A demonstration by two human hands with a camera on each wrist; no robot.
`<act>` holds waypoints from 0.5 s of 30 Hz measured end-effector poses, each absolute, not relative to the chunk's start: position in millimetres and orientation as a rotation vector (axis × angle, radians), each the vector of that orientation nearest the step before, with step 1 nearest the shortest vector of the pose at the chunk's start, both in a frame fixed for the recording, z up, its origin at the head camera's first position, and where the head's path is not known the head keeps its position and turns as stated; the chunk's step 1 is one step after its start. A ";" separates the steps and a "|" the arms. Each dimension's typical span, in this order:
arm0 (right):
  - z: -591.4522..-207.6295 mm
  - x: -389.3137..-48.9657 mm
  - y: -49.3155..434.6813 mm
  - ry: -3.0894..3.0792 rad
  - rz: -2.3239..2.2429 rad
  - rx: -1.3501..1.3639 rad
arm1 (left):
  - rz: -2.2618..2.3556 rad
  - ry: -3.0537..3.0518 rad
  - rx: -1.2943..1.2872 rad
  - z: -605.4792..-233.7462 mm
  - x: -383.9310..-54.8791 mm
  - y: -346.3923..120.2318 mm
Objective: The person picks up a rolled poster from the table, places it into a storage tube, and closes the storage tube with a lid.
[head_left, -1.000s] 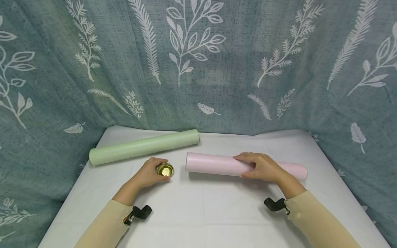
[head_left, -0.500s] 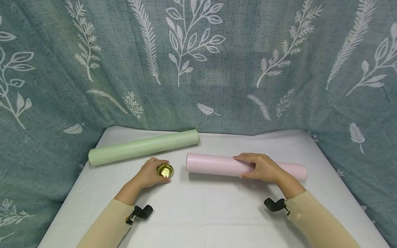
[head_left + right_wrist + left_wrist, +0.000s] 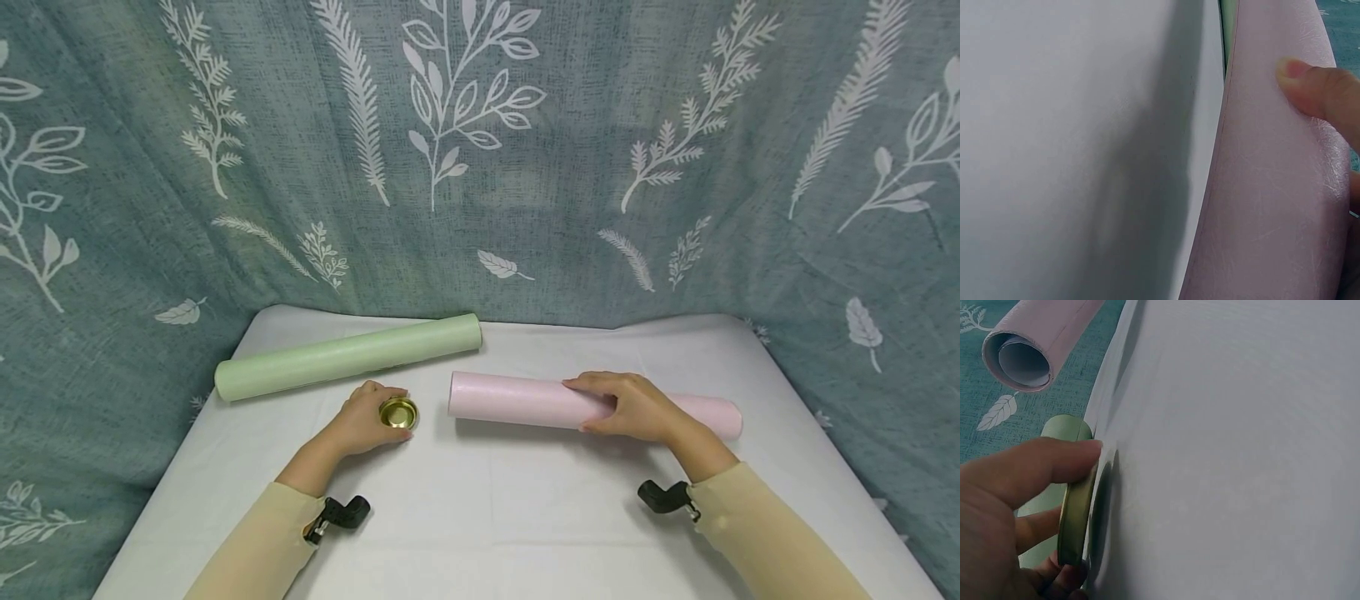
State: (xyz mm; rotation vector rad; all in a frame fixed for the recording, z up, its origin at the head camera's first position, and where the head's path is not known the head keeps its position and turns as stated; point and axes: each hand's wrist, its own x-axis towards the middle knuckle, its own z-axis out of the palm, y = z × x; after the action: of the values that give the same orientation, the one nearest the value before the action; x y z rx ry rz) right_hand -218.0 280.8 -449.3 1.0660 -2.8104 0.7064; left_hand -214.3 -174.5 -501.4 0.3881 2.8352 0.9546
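My left hand (image 3: pixel 366 418) pinches a small round gold cap (image 3: pixel 400 413), shallow and hollow, between thumb and fingers. Seen edge-on in the left wrist view, the cap (image 3: pixel 1076 525) has a thin darker disc close beside it, toward the white cloth. My right hand (image 3: pixel 630 406) grips a pink tube (image 3: pixel 510 399) right of its middle. The tube seems held just above the cloth, with a shadow below it. Its near end, in the left wrist view, is uncovered and shows a white roll (image 3: pixel 1022 362) inside. The right thumb (image 3: pixel 1310 87) presses on the tube's side.
A pale green tube (image 3: pixel 348 357) lies slantwise on the white-covered table (image 3: pixel 480 508), behind my left hand. A teal leaf-patterned curtain (image 3: pixel 480 242) stands behind the table and along its sides. Black wrist mounts (image 3: pixel 345 512) stick out from both sleeves.
Little differs. My left hand has shifted very slightly and the gold cap is tipped a touch differently. My right hand and the pink tube stay almost still.
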 end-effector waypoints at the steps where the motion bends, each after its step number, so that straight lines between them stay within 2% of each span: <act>1: -449.3 -218.0 280.9 -2.809 0.706 1.067 | 0.955 2.836 0.390 -501.4 -214.3 -174.5; 15: -449.1 -216.7 281.8 -2.803 0.709 1.065 | 1.141 2.787 0.447 -493.6 -211.2 -172.4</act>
State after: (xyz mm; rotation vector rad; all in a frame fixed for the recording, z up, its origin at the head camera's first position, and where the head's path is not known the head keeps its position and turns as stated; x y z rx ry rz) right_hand -216.7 281.8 -449.1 1.0655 -2.8033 0.7091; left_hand -211.2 -172.4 -493.6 0.4473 2.7874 1.1415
